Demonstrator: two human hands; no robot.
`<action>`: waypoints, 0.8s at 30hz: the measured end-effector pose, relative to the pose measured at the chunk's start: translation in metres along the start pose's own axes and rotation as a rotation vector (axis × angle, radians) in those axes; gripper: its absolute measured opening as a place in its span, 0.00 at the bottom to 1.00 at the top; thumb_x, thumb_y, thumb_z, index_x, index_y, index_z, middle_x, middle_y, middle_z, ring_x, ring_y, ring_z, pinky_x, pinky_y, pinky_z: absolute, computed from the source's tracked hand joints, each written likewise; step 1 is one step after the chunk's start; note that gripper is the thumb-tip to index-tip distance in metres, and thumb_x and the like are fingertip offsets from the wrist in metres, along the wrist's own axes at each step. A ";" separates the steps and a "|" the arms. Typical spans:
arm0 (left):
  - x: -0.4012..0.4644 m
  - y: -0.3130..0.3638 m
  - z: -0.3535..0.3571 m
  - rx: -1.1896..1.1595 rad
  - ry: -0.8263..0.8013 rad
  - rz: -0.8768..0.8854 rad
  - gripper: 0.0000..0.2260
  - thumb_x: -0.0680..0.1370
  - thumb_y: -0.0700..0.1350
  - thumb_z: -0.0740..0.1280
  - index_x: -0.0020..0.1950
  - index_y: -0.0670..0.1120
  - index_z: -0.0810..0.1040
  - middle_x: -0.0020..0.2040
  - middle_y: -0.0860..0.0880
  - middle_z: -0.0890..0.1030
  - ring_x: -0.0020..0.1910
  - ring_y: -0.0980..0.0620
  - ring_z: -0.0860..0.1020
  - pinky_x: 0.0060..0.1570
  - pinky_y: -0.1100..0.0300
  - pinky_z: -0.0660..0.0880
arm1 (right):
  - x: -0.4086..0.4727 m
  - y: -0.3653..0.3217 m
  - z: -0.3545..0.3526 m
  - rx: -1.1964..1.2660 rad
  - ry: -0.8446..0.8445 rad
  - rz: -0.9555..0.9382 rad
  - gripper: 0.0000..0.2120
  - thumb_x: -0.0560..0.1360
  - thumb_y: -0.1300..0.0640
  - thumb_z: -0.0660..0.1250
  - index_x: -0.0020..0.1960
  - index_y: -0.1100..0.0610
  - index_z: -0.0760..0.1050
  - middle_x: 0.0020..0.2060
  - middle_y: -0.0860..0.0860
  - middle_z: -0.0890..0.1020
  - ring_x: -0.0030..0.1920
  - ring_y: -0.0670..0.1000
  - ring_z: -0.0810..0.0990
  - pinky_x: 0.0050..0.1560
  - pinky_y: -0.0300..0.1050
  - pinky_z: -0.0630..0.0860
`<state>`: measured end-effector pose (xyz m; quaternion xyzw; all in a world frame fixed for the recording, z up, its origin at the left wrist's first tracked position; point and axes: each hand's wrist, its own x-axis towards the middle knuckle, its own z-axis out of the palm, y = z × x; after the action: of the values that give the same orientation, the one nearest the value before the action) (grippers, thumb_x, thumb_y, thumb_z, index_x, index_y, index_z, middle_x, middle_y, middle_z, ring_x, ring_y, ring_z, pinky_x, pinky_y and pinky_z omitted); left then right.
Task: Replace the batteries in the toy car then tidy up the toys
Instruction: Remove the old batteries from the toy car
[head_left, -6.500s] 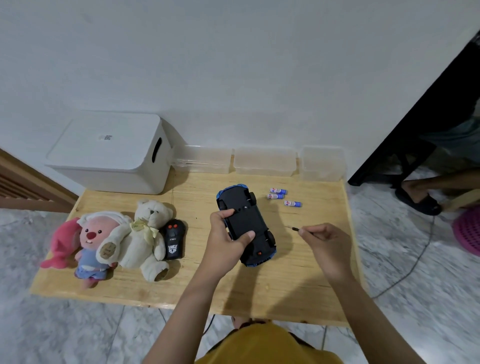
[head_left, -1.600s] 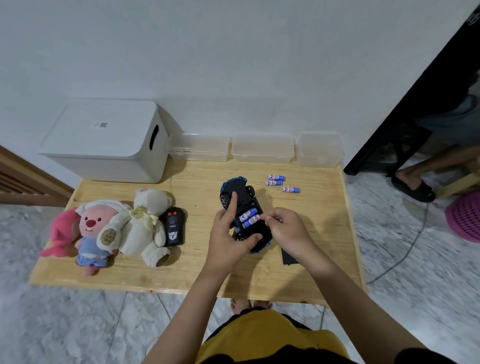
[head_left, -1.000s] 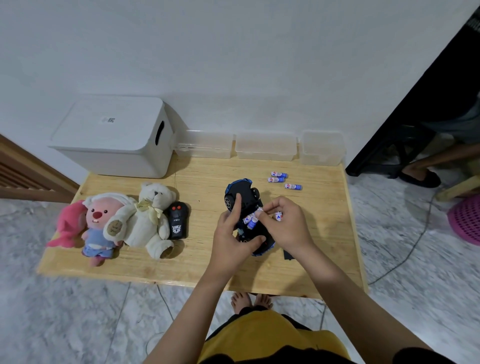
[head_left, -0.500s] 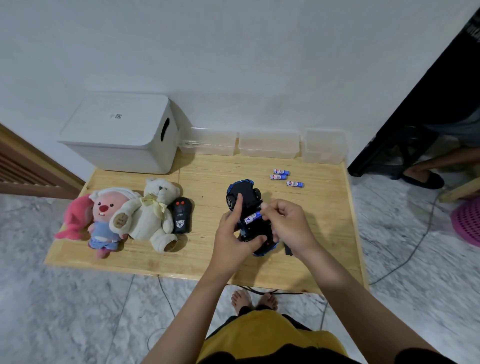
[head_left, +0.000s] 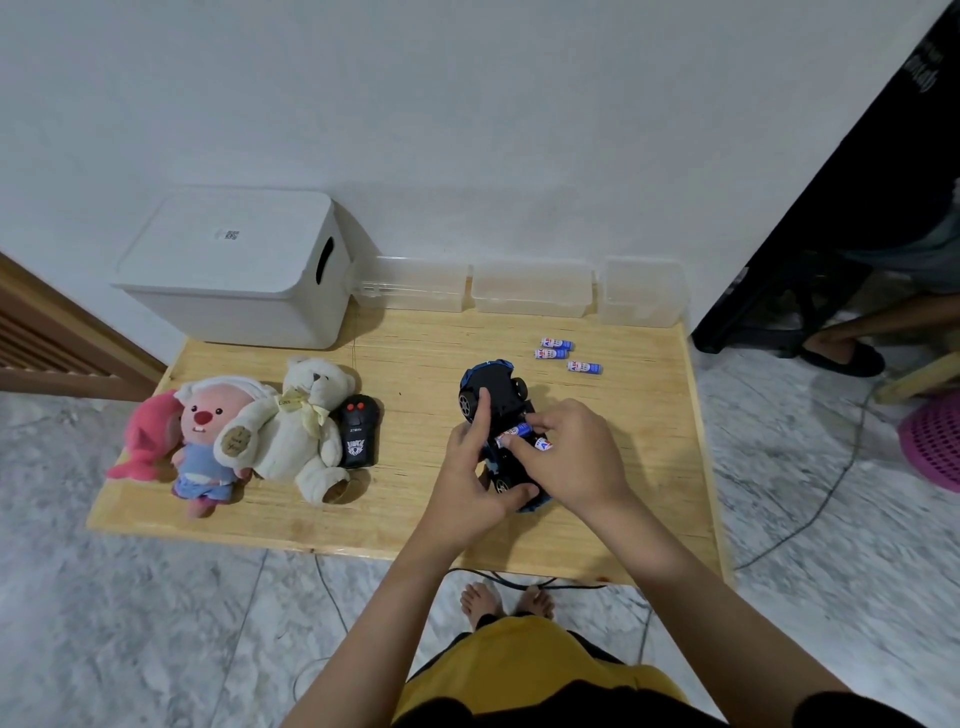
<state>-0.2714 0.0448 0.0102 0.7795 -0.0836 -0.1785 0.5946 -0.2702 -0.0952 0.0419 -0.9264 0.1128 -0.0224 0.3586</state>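
Toy car (head_left: 493, 395) upturned mid-table, left hand (head_left: 467, 467) gripping it; right hand (head_left: 566, 452) pinching battery (head_left: 514, 432): lift spring-end first, car steady.

Even, soft indoor light, faint shadows beside objects, wide-angle bending at the edges, slight overall softness

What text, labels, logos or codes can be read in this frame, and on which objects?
"27MHz", faintly: black remote control, above an illegible shield logo.
"Love", roughly: tag on the cream teddy bear.
Writing on the tan paw patch: unreadable.
Square code sticker on the white lidded storage box: no legible text.
Blue-and-white battery labels: too small.
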 end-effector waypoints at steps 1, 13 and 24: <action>0.001 -0.001 0.000 0.004 -0.003 0.003 0.51 0.66 0.42 0.77 0.73 0.69 0.47 0.62 0.53 0.68 0.65 0.52 0.70 0.61 0.61 0.73 | 0.000 0.000 0.000 -0.026 -0.001 -0.012 0.17 0.69 0.45 0.72 0.50 0.56 0.83 0.43 0.52 0.80 0.46 0.50 0.78 0.34 0.38 0.69; 0.012 -0.004 -0.002 0.006 -0.004 0.004 0.56 0.61 0.45 0.81 0.74 0.68 0.46 0.62 0.55 0.66 0.63 0.54 0.71 0.62 0.55 0.73 | 0.015 -0.003 -0.004 -0.053 -0.106 0.016 0.14 0.68 0.45 0.71 0.37 0.56 0.82 0.29 0.52 0.81 0.36 0.51 0.82 0.32 0.49 0.79; 0.026 -0.004 -0.005 -0.004 0.033 0.035 0.55 0.60 0.40 0.82 0.75 0.65 0.50 0.60 0.52 0.68 0.60 0.53 0.73 0.53 0.66 0.75 | 0.026 -0.009 -0.006 -0.101 -0.123 0.037 0.18 0.68 0.46 0.68 0.30 0.60 0.73 0.25 0.51 0.71 0.28 0.49 0.68 0.24 0.41 0.56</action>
<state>-0.2459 0.0415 0.0023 0.7797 -0.0870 -0.1553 0.6003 -0.2434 -0.0983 0.0511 -0.9407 0.1085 0.0469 0.3179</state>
